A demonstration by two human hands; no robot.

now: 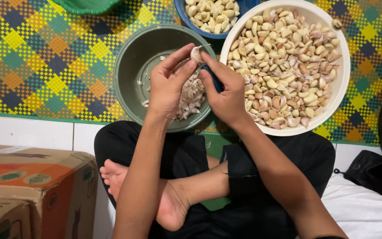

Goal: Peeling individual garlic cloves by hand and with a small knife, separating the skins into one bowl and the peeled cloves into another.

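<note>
Two hands meet over the near edge of the grey-green bowl (127,66), and between them I log one garlic clove (196,54). Left hand (168,86): thumb and forefinger closed on the clove, pinching it from its left side, so the clove sits at the very fingertips, above the gap where the grey-green bowl and the white bowl (344,84) nearly touch. Right hand (224,90): curled shut around a small dark blue handle (214,82), likely a paring knife, though I cannot see any blade; its thumb presses against the clove from the right. Clove's long axis: roughly upright in the view, pointed end away from the body, a thin wisp of skin trailing off towards the white bowl. Both hands are equally close to it; the left carries it, the right works on it. Containers, as I read them: grey-green bowl, holding a heap of papery white peelings (191,97) directly under the hands; white bowl, right of the hands, heaped with unpeeled cloves in pinkish skins; blue bowl (181,11), beyond, holding pale peeled cloves; green basin (87,5), top edge, contents not visible. All rest on a chequered woven mat (36,57).
</note>
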